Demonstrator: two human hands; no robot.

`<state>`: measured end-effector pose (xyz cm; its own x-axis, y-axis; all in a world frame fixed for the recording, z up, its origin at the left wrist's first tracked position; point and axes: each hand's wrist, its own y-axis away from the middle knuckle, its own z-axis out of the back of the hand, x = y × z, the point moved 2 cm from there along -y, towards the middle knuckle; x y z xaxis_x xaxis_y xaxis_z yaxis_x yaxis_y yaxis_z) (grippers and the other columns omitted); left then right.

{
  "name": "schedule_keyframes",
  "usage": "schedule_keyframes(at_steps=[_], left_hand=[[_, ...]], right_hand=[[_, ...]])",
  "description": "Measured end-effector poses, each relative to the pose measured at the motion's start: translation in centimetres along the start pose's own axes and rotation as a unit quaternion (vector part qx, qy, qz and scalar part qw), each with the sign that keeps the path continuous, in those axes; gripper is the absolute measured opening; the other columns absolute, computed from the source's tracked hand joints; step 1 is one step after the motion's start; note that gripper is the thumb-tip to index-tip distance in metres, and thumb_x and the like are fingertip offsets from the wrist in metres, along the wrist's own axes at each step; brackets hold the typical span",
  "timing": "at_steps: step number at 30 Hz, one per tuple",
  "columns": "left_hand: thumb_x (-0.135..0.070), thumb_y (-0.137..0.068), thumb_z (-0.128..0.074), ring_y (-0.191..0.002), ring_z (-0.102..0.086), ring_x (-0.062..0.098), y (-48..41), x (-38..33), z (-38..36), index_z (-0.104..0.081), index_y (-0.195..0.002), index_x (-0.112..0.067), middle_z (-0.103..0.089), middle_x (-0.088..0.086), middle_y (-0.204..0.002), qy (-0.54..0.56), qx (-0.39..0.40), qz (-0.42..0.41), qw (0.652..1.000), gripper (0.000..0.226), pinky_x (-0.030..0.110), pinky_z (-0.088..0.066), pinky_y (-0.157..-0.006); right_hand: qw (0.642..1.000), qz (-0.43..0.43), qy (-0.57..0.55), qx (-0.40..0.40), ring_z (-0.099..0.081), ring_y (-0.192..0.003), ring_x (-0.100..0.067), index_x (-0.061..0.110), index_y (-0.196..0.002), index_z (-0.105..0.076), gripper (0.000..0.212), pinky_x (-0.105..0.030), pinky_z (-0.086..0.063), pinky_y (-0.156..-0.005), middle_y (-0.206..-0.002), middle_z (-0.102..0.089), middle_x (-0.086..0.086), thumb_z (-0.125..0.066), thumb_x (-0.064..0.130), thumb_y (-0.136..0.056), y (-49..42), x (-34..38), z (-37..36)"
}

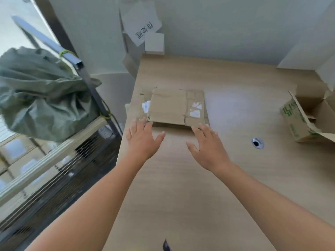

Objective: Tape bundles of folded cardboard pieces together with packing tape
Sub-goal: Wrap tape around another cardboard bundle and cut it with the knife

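Item: bundle of folded cardboard pieces (172, 107), flattened, brown, with scraps of white label on its top face. It lies flat on the wooden desk (235, 80), toward the desk's nine o'clock edge. Long axis: nine to three o'clock, square across our reach. Grip, left hand (142, 140): fingers straight and spread, holding nothing, fingertips at the bundle's near left corner; we cannot tell whether they touch it. Grip, right hand (208, 147): likewise flat, spread and empty, fingertips at the near right corner. Bearing: the bundle sits at twelve o'clock from both hands, one hand to each end of its near long edge, neither clearly the nearer. We judge the coming move to be a two-handed take or squaring-up, each hand going straight ahead to its own end. As for packing tape, we can identify none; a small dark object (166, 246) at the six o'clock edge of view is too cut off to name. Also present: open carton with green print (297, 124) at three o'clock, well apart; cable grommet (257, 143) between it and the right hand.
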<state>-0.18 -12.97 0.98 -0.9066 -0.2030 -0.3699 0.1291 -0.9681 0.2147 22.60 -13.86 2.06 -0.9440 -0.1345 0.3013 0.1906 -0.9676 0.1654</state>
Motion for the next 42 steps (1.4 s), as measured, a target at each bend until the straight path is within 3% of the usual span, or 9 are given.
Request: schedule_keyframes(at_steps=[7,13,19,22,25,29,33,36,42], left_hand=[[-0.069,-0.094,-0.042,-0.155,-0.002,0.026,-15.1,0.3,-2.6,-0.023,-0.156,-0.019,-0.013,0.007,-0.167,0.025,-0.003,-0.019,0.999,0.083,0.047,-0.008,-0.124],[-0.063,-0.09,-0.057,-0.148,-0.019,0.03,-18.6,1.4,-5.9,-0.035,-0.148,-0.015,-0.028,0.011,-0.158,0.057,-0.031,-0.052,0.997,0.079,0.04,-0.017,-0.119],[-0.052,-0.083,-0.075,-0.136,-0.044,0.023,-16.9,0.2,-4.3,-0.031,-0.152,-0.019,-0.037,0.003,-0.151,0.309,-0.009,0.064,0.949,0.088,0.033,-0.037,-0.104],[-0.051,-0.08,-0.079,-0.115,-0.056,0.012,-13.4,-1.1,-4.0,-0.037,-0.147,-0.021,-0.052,-0.009,-0.131,0.339,0.019,0.078,0.937,0.083,0.021,-0.038,-0.089],[-0.051,-0.076,-0.083,-0.088,-0.055,-0.019,-7.7,-3.1,-3.9,-0.038,-0.131,-0.034,-0.05,-0.026,-0.111,0.398,0.053,0.072,0.913,0.073,0.007,-0.041,-0.07],[-0.048,-0.076,-0.085,-0.113,-0.06,0.006,2.0,-7.0,-5.1,-0.04,-0.134,-0.034,-0.055,-0.012,-0.13,0.435,0.08,0.067,0.894,0.075,0.032,-0.053,-0.092],[-0.052,-0.079,-0.079,-0.106,-0.066,0.006,12.5,-11.7,-7.4,-0.038,-0.142,-0.044,-0.058,-0.009,-0.13,0.491,0.081,0.047,0.866,0.075,0.024,-0.057,-0.077],[-0.073,-0.082,-0.054,-0.113,-0.064,0.007,19.4,-14.7,-9.6,-0.043,-0.139,-0.049,-0.063,-0.014,-0.13,0.532,0.093,0.079,0.838,0.063,0.03,-0.053,-0.084],[-0.071,-0.095,-0.03,-0.117,-0.064,0.013,27.5,-18.1,-12.7,-0.066,-0.113,-0.036,-0.071,-0.008,-0.123,0.649,0.092,0.133,0.743,0.053,0.043,-0.049,-0.098]], right_hand=[[0.997,-0.072,-0.002,-0.023,-0.008,-0.156,-0.026,0.02,-0.157,-0.028,0.063,-0.043,-0.013,-0.126,-0.168,-0.014,-0.009,-0.042,0.05,-0.103,-13.0,-2.3,-1.9],[0.981,-0.151,-0.106,-0.066,-0.023,-0.146,-0.025,0.021,-0.151,-0.039,0.063,-0.046,-0.037,-0.115,-0.159,-0.023,-0.006,-0.055,0.048,-0.097,-17.3,-3.9,-5.3],[0.892,-0.216,-0.357,-0.175,-0.04,-0.125,-0.007,0.025,-0.151,-0.037,0.068,-0.027,-0.033,-0.098,-0.151,-0.034,0.003,-0.064,0.046,-0.092,-15.3,-4.5,-4.4],[0.859,-0.243,-0.422,-0.157,-0.045,-0.127,-0.01,0.027,-0.152,-0.033,0.076,-0.033,-0.038,-0.106,-0.149,-0.042,0.0,-0.064,0.053,-0.088,-12.7,-5.5,-3.5],[0.824,-0.241,-0.495,-0.13,-0.052,-0.131,-0.018,0.03,-0.149,-0.038,0.081,-0.046,-0.042,-0.113,-0.143,-0.053,0.001,-0.06,0.062,-0.078,-7.8,-6.7,-2.3],[0.788,-0.196,-0.575,-0.099,-0.045,-0.14,-0.019,0.03,-0.152,-0.035,0.087,-0.049,-0.034,-0.119,-0.15,-0.045,-0.004,-0.055,0.069,-0.077,1.7,-8.9,-0.1],[0.826,-0.113,-0.546,-0.077,-0.045,-0.142,-0.021,0.045,-0.154,-0.021,0.088,-0.052,-0.037,-0.118,-0.155,-0.038,-0.008,-0.066,0.058,-0.079,12.0,-12.1,1.8],[0.862,-0.058,-0.501,-0.05,-0.042,-0.144,-0.024,0.068,-0.147,-0.009,0.09,-0.054,-0.036,-0.118,-0.156,-0.036,-0.008,-0.069,0.052,-0.082,18.9,-15.4,2.6],[0.863,0.022,-0.504,-0.014,-0.032,-0.149,-0.019,0.05,-0.155,-0.024,0.085,-0.055,-0.03,-0.121,-0.158,-0.029,0.0,-0.07,0.028,-0.087,29.3,-21.3,2.7]])
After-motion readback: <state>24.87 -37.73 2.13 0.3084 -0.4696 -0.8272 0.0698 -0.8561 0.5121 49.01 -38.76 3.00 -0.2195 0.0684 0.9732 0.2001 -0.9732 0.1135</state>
